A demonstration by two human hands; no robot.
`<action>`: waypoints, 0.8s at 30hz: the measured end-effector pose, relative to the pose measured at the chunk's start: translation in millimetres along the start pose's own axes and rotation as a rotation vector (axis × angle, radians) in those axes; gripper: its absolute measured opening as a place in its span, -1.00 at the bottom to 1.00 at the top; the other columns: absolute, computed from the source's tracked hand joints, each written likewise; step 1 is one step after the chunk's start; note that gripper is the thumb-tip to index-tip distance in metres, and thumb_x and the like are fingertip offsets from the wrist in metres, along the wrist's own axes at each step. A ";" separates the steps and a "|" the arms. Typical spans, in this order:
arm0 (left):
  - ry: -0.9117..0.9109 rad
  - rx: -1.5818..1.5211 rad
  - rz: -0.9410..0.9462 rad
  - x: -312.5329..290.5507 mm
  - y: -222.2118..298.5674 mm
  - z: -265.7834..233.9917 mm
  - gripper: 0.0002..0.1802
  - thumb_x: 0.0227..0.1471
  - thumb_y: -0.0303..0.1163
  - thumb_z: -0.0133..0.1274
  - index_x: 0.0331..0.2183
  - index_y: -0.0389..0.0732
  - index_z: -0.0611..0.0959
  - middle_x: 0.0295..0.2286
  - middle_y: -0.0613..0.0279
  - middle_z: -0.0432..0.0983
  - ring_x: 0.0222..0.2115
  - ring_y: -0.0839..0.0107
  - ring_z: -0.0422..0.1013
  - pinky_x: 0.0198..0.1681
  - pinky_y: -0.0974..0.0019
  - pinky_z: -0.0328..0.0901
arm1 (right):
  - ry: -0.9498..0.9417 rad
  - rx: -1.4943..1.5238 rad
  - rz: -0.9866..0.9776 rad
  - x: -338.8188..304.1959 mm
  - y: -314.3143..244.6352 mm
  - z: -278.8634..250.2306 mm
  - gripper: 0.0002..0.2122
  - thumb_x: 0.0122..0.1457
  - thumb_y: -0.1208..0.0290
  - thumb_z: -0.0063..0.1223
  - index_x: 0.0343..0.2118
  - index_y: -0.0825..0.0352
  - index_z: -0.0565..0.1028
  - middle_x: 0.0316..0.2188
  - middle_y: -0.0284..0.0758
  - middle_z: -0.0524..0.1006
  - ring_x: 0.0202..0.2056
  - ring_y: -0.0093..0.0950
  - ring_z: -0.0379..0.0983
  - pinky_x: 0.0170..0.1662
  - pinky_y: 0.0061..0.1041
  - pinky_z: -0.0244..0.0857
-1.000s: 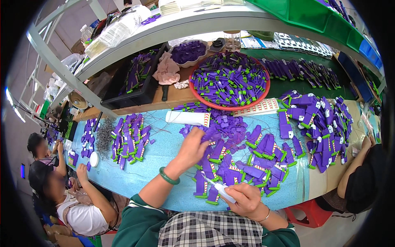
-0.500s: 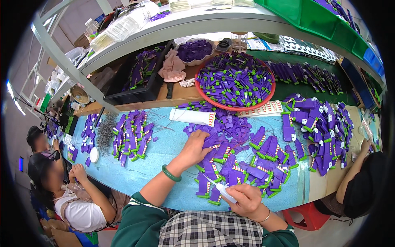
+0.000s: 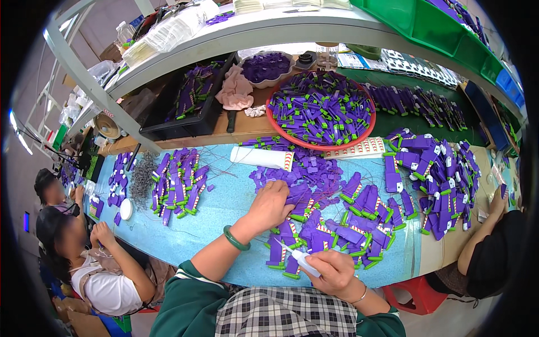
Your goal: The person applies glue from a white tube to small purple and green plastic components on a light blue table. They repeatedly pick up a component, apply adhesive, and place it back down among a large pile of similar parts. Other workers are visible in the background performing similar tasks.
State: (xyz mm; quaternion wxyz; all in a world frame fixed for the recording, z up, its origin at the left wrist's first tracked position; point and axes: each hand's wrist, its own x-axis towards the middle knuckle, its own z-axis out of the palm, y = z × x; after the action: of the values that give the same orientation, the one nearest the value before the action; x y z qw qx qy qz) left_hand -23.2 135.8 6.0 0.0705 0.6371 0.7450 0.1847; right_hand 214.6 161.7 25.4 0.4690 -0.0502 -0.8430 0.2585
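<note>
My right hand (image 3: pixel 336 273) grips a small white squeeze bottle (image 3: pixel 305 262) with a thin pointed nozzle, likely a glue bottle. Its nozzle points up and left, over finished-looking purple pieces with green ends and red-and-white striped strips (image 3: pixel 320 241). With bent fingers close together, my left hand (image 3: pixel 268 206) reaches down to the near left edge of a heap of small flat purple pieces (image 3: pixel 317 171). The left fingertips are partly hidden, so whatever they pinch does not show. A green bangle (image 3: pixel 236 239) circles my left wrist.
A red basin (image 3: pixel 369 124) full of purple-and-green clips stands behind the heap. Beside it lies a white striped-end sleeve (image 3: pixel 261 158). More purple pieces pile up at right (image 3: pixel 443 174) and left (image 3: pixel 179 180). A shelf beam (image 3: pixel 252 42) crosses above. Co-workers sit on both sides.
My left hand has shifted slightly, its fingers now more bent at the heap's edge. My right hand and the bottle stay nearly in place. At right, a co-worker's hand now shows a purple piece.
</note>
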 end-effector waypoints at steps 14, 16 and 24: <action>0.075 -0.207 -0.080 -22.0 -13.4 6.7 -0.53 -0.10 -0.50 0.19 -0.12 -0.35 0.41 -0.27 -0.10 0.45 -0.25 -0.03 0.41 -0.19 0.13 0.32 | -0.020 0.000 -0.003 3.2 -1.1 0.2 -0.65 -0.23 0.54 0.43 -0.30 0.30 0.57 -0.47 -0.34 0.52 -0.55 -0.48 0.48 -0.59 -0.56 0.32; 0.177 -0.336 -0.163 -29.2 -8.0 3.0 -0.54 -0.08 -0.53 0.16 -0.11 -0.36 0.39 -0.29 -0.14 0.42 -0.26 -0.09 0.40 -0.18 0.08 0.31 | -0.026 -0.005 -0.004 4.3 -1.6 0.5 -0.65 -0.23 0.54 0.43 -0.30 0.31 0.57 -0.47 -0.33 0.52 -0.54 -0.48 0.49 -0.58 -0.55 0.33; -0.040 -1.393 -0.292 -74.1 13.6 -36.5 -0.58 0.18 -0.41 -0.02 0.03 -0.25 0.26 -0.14 0.09 0.46 -0.17 0.34 0.46 -0.38 0.35 0.49 | 0.015 -0.022 -0.040 11.6 -5.1 3.4 -0.67 -0.21 0.56 0.41 -0.29 0.35 0.57 -0.42 -0.32 0.47 -0.52 -0.42 0.52 -0.53 -0.53 0.41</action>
State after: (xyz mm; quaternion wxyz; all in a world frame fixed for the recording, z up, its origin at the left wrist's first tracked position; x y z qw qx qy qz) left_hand -9.9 58.4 35.0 0.4991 0.3408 0.5303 0.5946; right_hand 206.2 159.8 35.3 0.4797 -0.0403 -0.8432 0.2394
